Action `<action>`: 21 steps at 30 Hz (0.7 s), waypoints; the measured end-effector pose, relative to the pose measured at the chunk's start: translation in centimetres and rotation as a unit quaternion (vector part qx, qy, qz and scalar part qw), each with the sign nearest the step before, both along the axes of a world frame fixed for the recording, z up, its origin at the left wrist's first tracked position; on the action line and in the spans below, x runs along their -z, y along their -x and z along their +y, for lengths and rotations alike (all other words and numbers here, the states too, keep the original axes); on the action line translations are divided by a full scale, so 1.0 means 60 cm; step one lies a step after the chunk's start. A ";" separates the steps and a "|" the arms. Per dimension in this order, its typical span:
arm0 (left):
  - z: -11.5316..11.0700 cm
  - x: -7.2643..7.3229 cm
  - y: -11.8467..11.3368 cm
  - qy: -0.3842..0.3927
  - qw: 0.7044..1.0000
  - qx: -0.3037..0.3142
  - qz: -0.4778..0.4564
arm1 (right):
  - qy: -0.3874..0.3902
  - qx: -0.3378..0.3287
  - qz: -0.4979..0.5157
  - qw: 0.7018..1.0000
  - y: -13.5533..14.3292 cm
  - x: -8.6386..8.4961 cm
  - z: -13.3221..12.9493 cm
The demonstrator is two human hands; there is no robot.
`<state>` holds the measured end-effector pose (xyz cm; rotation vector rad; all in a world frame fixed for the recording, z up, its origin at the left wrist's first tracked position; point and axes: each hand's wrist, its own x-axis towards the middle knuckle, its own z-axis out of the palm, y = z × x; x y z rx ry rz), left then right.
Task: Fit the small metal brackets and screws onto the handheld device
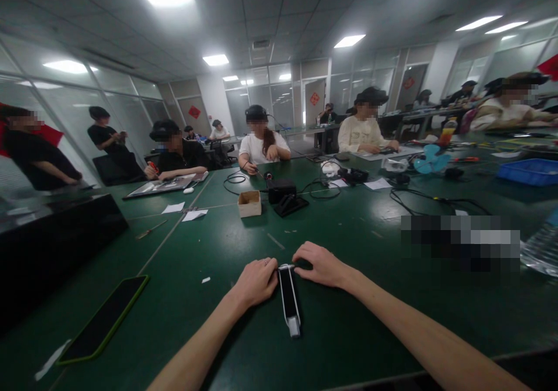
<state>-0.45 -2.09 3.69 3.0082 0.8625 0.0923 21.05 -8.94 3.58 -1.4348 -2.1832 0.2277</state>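
Observation:
A narrow black device with a white frame (289, 295) lies on the green table, its silvery end toward me. My left hand (258, 279) rests at the left of its far end, with fingers curled together against it. On the other side, my right hand (317, 263) has thumb and forefinger bent around a small metal piece that sticks out from the device's top right corner. The fingertips of my left hand are partly hidden, and what they grip cannot be made out.
A phone in a green case (104, 320) lies at the left. Ahead stand a small open box (249, 204) and a black device on a stand (282, 192). Cables, paper scraps, a blue fan (431, 160) and a blue tray (528, 172) are further right. Several people sit across the table.

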 end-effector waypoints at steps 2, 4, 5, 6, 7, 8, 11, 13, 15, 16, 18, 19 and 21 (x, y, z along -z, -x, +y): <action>0.000 0.000 0.000 0.000 1.000 -0.001 0.003 | -0.018 0.018 -0.014 1.000 -0.014 -0.006 0.000; 0.000 0.001 0.000 -0.003 1.000 -0.004 0.007 | -0.035 0.042 -0.032 0.998 -0.034 -0.013 0.001; 0.000 0.001 0.000 -0.004 1.000 -0.005 0.009 | -0.039 0.053 -0.044 0.997 -0.045 -0.016 0.002; 0.001 0.002 0.000 -0.006 1.000 -0.006 0.010 | -0.039 0.062 -0.057 0.996 -0.056 -0.019 0.002; 0.001 0.002 0.000 -0.007 1.000 -0.007 0.011 | -0.034 0.070 -0.068 0.995 -0.068 -0.021 0.002; 0.001 0.003 0.000 -0.007 1.000 -0.007 0.011 | -0.023 0.079 -0.078 0.994 -0.078 -0.023 0.002; 0.001 0.003 0.000 0.000 1.000 -0.007 0.007 | 0.037 0.099 -0.100 0.989 -0.099 -0.027 0.000; 0.001 0.001 0.000 0.005 1.000 -0.008 0.006 | 0.081 0.102 -0.111 0.985 -0.103 -0.030 -0.003; 0.000 -0.001 0.000 0.008 1.000 -0.009 0.005 | 0.111 0.097 -0.113 0.983 -0.102 -0.031 -0.004; -0.001 -0.002 -0.001 0.009 1.000 -0.009 0.005 | 0.120 0.095 -0.112 0.982 -0.101 -0.031 -0.005; -0.003 -0.005 -0.001 0.013 1.000 -0.009 0.007 | 0.125 0.100 -0.110 0.981 -0.098 -0.029 -0.003; -0.003 -0.005 -0.001 0.016 1.000 -0.010 0.009 | 0.124 0.104 -0.111 0.981 -0.097 -0.027 -0.002; -0.004 -0.006 -0.002 0.020 1.000 -0.013 0.013 | 0.117 0.112 -0.114 0.980 -0.094 -0.022 0.001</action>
